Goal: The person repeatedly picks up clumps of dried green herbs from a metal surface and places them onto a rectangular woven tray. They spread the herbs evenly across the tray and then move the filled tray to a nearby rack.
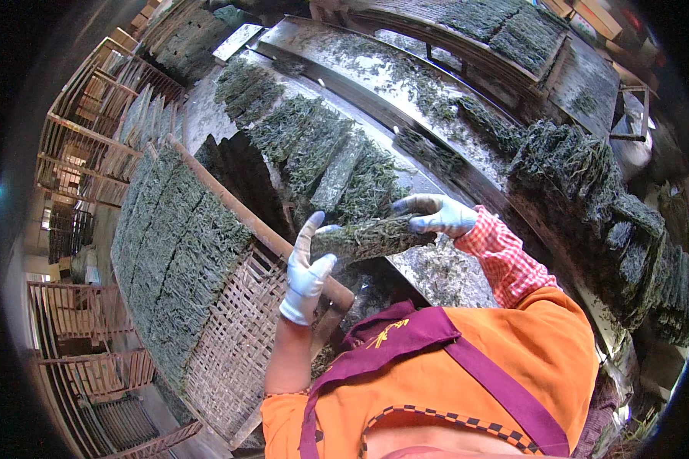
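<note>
Between my gloved hands is a long slab of matted dark green, seaweed-like strands [373, 240], raised above the work table. My left hand [307, 275] is around its left end, thumb on the near side and fingers on the far side. At the right end, my right hand [442, 216] grips from above with bent fingers. Both gloves are pale, with darkened fingertips. Just beyond the slab, a narrow greyish board [339, 175] lies among similar green slabs [298, 135] on the metal-topped table [422, 182].
To the left, a woven bamboo tray [235, 338] with a wooden rim carries rows of green slabs [178, 229]. Slatted wooden racks [92, 126] stand farther left. A loose heap of strands [568, 160] lies at right. A dark channel [362, 103] crosses the table; another laden tray [505, 34] is behind.
</note>
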The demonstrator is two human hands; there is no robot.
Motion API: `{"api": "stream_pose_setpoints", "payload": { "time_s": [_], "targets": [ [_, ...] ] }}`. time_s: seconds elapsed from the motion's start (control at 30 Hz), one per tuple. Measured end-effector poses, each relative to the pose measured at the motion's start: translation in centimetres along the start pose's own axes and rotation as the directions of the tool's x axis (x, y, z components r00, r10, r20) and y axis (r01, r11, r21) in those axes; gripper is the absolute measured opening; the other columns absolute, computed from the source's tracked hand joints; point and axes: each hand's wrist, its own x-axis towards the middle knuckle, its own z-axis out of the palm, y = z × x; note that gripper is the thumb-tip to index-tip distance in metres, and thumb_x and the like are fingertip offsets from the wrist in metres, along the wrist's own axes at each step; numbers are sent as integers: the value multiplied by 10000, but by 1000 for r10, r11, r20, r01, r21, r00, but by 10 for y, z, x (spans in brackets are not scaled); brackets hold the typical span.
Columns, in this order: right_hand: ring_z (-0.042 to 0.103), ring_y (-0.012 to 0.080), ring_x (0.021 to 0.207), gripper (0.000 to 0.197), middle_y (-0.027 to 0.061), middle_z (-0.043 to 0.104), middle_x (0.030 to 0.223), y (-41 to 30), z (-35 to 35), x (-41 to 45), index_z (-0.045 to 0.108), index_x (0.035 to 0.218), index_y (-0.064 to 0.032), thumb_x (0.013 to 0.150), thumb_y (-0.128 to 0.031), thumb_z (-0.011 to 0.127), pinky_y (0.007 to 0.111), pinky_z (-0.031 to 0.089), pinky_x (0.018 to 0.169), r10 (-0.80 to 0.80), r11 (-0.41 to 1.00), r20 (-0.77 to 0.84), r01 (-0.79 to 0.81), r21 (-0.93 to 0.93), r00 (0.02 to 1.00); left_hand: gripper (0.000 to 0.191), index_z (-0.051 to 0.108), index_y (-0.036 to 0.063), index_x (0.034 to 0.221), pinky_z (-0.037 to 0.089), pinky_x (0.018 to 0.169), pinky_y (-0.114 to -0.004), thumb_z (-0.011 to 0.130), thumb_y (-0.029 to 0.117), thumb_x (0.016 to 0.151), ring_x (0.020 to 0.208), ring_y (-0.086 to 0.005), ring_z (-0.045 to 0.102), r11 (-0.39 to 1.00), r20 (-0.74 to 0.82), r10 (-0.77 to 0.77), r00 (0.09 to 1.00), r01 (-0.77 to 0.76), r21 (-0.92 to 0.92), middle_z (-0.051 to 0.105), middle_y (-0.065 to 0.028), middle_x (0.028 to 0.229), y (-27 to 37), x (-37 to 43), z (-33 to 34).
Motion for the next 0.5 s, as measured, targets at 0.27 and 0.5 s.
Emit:
{"api": "stream_pose_setpoints", "payload": {
  "time_s": [0.27, 0.5],
  "targets": [
    [568, 136, 1052, 317, 50, 646, 1113, 7, -90, 1, 615, 1164, -14, 879, -142, 667, 293, 448, 932, -209, 967, -513, 255, 20, 832, 606, 347, 52, 1422, 464, 929, -323, 608, 124, 880, 1090, -181, 570, 996, -103, -93, 990, 92, -15, 566, -78, 1231, -3, -18, -28],
    [612, 250, 988, 653, 160, 617, 1147, 37, -161, 32, 439, 1346, -31, 829, -329, 702, 382, 476, 904, -144, 480, -739, -606, -634, 659, 475, 443, -9, 1352, 435, 947, -275, 585, 59, 903, 1050, -122, 566, 992, -52, -125, 991, 126, 19, 601, -45, 1154, -7, -44, -65]
  ]
}}
